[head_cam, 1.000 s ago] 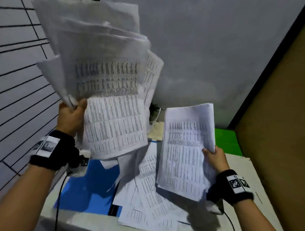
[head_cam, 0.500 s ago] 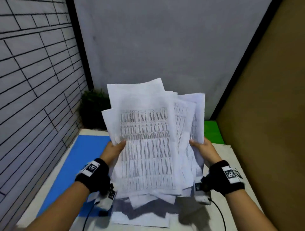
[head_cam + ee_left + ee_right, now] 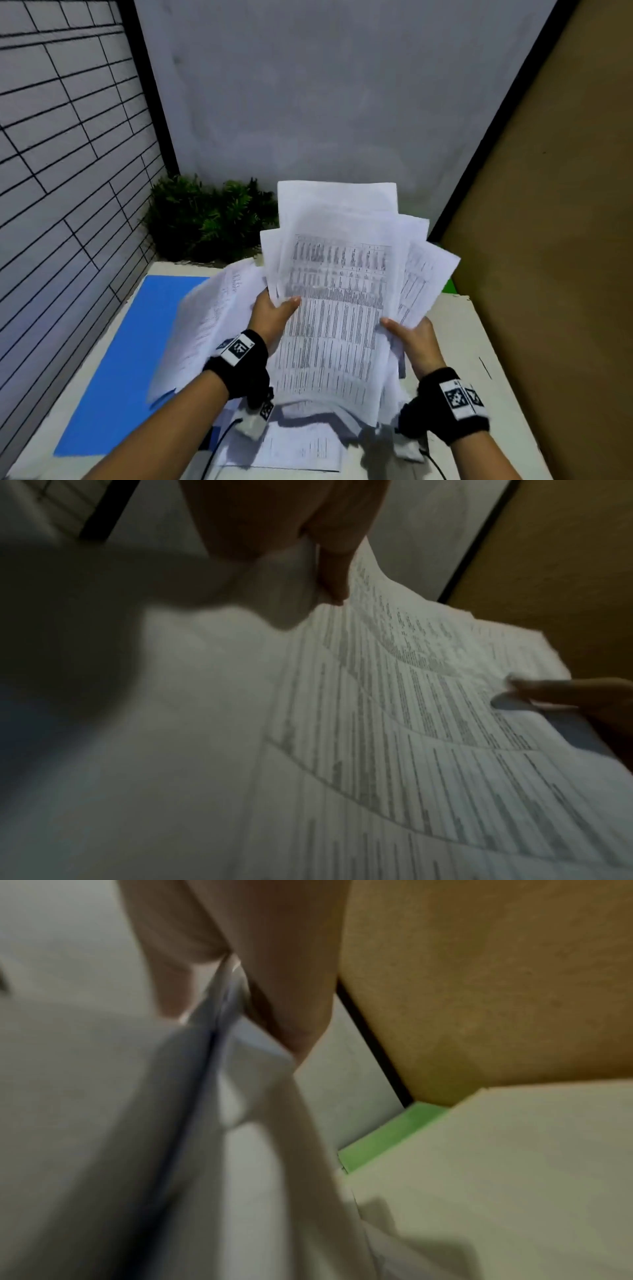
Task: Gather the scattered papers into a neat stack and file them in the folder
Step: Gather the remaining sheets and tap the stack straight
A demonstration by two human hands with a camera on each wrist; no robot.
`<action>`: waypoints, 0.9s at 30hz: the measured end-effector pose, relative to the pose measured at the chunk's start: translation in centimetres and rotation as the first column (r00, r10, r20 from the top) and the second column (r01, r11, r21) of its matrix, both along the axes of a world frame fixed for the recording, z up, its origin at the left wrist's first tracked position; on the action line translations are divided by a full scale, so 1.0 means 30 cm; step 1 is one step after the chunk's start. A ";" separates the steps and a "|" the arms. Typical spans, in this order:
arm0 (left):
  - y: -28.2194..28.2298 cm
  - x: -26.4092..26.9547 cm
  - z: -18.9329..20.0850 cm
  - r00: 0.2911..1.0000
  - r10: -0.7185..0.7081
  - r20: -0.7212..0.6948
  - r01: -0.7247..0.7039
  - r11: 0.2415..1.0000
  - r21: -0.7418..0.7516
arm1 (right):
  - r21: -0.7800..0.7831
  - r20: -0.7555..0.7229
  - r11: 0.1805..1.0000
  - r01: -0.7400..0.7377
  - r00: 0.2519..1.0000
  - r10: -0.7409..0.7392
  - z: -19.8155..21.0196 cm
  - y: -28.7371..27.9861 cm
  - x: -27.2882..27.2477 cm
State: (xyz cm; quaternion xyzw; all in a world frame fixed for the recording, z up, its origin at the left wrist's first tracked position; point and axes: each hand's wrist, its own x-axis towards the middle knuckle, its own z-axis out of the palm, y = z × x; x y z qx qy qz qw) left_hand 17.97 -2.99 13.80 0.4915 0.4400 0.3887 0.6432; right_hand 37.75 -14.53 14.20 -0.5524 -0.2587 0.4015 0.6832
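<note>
Both hands' fingers (image 3: 291,303) grip papers (image 3: 337,308) over white table (image 3: 479,342) w/ blue folder (image 3: 130,342), grey wall (image 3: 325,85) behind.

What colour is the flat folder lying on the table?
Bright blue; the folder shows best in the head view.

The print on the papers (image 3: 334,318) is too small to read in every view. A sheet (image 3: 202,325) left of the left hand (image 3: 272,317) is smeared by motion blur. That hand's fingers lie hidden behind the papers, as do the right hand's (image 3: 416,339). The papers cover much of the bench (image 3: 479,359) and part of the blue folder (image 3: 137,342). The right wrist view is blurred throughout; the left wrist view's left half is a dark blur.
</note>
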 end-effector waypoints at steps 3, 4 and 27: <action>-0.003 -0.017 0.070 0.998 -0.057 0.038 0.053 0.995 0.085 | 0.077 0.073 0.993 0.090 0.993 -0.096 0.032 0.015 0.016; 0.004 -0.026 0.093 0.994 -0.072 0.085 0.064 0.993 0.098 | 0.113 0.082 0.989 0.097 0.991 -0.106 0.035 0.021 0.030; 0.079 -0.082 -0.146 0.923 -0.282 -0.262 0.294 0.956 0.006 | -0.257 0.184 0.961 -0.106 0.970 0.156 -0.221 0.067 -0.042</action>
